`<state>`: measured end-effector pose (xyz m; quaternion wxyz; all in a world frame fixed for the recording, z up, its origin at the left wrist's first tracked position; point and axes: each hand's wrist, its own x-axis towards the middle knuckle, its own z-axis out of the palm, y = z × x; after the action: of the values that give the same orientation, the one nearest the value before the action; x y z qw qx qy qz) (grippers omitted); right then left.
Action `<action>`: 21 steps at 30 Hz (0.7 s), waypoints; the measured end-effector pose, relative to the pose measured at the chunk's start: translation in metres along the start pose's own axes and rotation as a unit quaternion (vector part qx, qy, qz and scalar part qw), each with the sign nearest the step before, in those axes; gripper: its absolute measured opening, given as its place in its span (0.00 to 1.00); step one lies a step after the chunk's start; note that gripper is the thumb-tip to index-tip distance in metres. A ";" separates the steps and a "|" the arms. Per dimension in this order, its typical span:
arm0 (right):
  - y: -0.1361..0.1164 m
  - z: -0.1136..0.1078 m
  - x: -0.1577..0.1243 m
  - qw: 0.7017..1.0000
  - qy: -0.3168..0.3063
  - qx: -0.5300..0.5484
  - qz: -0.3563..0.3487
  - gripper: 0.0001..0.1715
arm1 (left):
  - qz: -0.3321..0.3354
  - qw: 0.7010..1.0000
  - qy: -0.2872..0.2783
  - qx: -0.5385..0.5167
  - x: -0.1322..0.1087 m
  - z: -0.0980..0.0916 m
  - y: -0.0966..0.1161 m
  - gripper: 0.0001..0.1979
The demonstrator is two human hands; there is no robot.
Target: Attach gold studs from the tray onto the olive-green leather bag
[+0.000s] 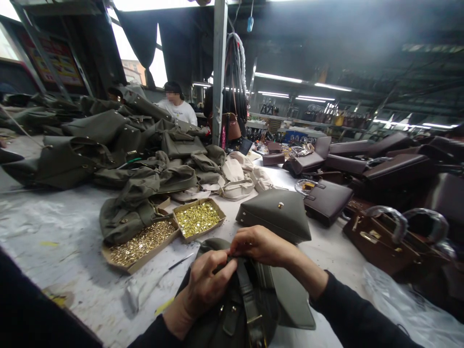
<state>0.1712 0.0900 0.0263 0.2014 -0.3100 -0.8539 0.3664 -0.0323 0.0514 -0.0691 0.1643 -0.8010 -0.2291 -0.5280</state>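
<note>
A dark green bag [208, 331] with a buckled strap [248, 297] and gold-coloured fittings lies right in front of me. My left hand [206, 280] is closed on its upper edge, thumb and fingers pressed together. From the right, my right hand [259, 245] pinches at the same spot, its fingertips meeting the left ones near the strap's top. Whatever small thing may sit between the right fingertips is hidden. Just beyond, two cardboard trays hold small metal pieces: one of gold-coloured studs [141, 244], one of brighter yellow pieces [199, 219].
A stiff green bag piece [277, 212] stands behind my hands. A pointed tool [180, 261] lies on the white table [83, 285]. Green bags [72, 159] pile up at left, brown handbags [384, 241] at right beside clear plastic [409, 304]. A person [179, 108] sits beyond.
</note>
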 end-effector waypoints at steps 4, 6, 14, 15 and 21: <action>0.000 -0.004 0.001 0.999 -0.015 -0.032 -0.013 0.09 | 0.001 1.000 0.008 0.019 0.001 0.000 0.000 0.10; -0.003 -0.006 0.002 0.998 -0.026 -0.062 -0.015 0.07 | 0.001 1.000 0.012 0.025 0.001 0.001 0.000 0.09; -0.013 -0.013 0.011 0.986 -0.073 -0.145 0.029 0.03 | -0.004 1.000 0.002 0.019 0.001 0.000 0.001 0.09; -0.012 -0.012 0.013 0.985 -0.078 -0.151 0.028 0.04 | -0.004 1.000 0.005 0.022 0.001 0.000 0.001 0.09; -0.003 0.000 0.017 0.978 -0.083 -0.189 -0.011 0.17 | -0.005 1.000 0.008 0.029 0.003 -0.002 0.003 0.09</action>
<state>0.1577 0.0997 0.0300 0.0718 -0.3020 -0.9247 0.2206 -0.0309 0.0482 -0.0654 0.1867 -0.7906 -0.2474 -0.5282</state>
